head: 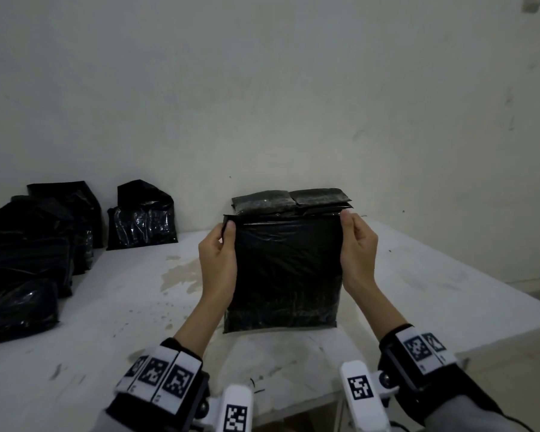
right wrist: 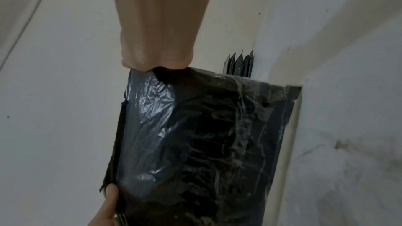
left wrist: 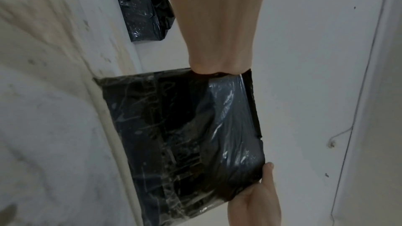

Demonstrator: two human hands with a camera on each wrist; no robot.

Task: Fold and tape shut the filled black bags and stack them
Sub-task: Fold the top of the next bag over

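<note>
Left hand (head: 217,260) and right hand (head: 357,249) pinch the black bag's (head: 286,275) top corners above the table's (head: 122,307) near edge; slick plastic may slip, spoiling the fold.

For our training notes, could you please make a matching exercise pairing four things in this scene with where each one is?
Things:
1. held bag
2. stack
3. lone bag
4. pile

Places:
A. far left side of the table, several loose bags together
B. upright at the table's middle, its top corners pinched by the left hand and right hand
C. against the wall, directly behind the held bag
D. standing alone at the wall, between the pile and the stack

Pairs: 1-B, 2-C, 3-D, 4-A
</note>
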